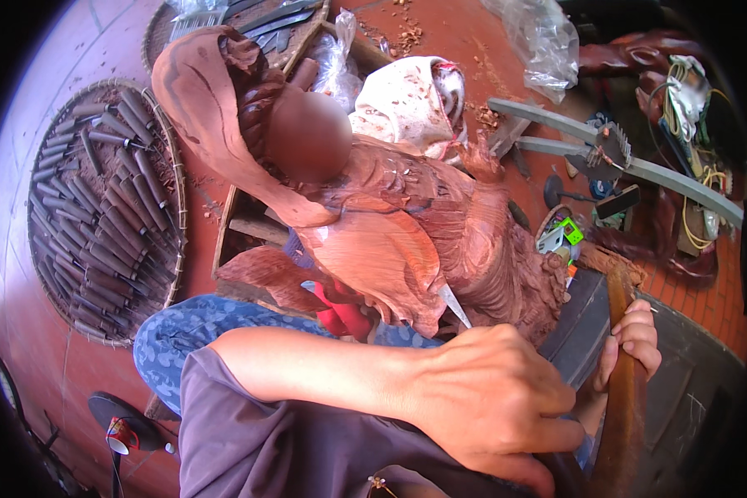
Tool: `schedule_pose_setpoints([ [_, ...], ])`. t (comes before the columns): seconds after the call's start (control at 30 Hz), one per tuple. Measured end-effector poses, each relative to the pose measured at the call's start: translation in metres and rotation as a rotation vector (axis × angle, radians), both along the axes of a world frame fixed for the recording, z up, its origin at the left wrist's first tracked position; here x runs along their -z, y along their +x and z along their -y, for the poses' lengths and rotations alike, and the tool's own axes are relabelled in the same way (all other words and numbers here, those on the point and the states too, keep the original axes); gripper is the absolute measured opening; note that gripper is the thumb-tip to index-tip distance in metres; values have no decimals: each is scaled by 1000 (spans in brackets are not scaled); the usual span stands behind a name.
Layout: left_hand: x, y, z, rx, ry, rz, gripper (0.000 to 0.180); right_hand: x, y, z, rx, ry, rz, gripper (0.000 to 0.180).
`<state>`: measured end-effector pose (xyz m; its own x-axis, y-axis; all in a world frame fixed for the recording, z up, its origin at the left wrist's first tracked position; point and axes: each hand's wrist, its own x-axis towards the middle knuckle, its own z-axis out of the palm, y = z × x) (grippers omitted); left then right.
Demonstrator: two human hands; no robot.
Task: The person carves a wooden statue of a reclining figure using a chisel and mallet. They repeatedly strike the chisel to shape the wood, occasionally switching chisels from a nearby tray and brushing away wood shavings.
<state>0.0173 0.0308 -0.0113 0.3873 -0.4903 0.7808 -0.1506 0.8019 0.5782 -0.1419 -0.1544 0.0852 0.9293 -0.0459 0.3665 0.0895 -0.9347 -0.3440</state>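
A reddish wooden carved statue [378,241] lies across the middle, with a hooded head and draped folds. My left hand [490,407] is closed in a fist over its lower edge. From that fist a pointed steel carving-tool blade [454,306] reaches to the draped part of the wood; the palm hides most of its handle. At the right, my right hand [637,340] wraps its fingers round a long brown wooden bar [625,407], which runs down toward the lower edge beside my left fist.
A round woven basket [179,187] on the left holds many wooden-handled tools. A stained white cloth [402,100] lies behind the statue. A grey metal clamp-like frame [556,124] stands far right, near a green-and-white gadget [568,232]. Plastic bags [539,41] lie at the back.
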Motion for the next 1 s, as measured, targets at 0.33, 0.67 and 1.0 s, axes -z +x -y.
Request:
schedule_pose_setpoints([
  [0.33, 2, -5, 7, -67, -13, -21, 45, -8, -12, 8, 81, -206, 41, 27],
  [0.67, 2, 10, 5, 75, -1, 6, 44, -8, -15, 13, 14, -90, 94, 29],
  [1.0, 2, 14, 3, 46, 80, 88, 44, 4, -18, 16, 59, -171, 14, 28],
])
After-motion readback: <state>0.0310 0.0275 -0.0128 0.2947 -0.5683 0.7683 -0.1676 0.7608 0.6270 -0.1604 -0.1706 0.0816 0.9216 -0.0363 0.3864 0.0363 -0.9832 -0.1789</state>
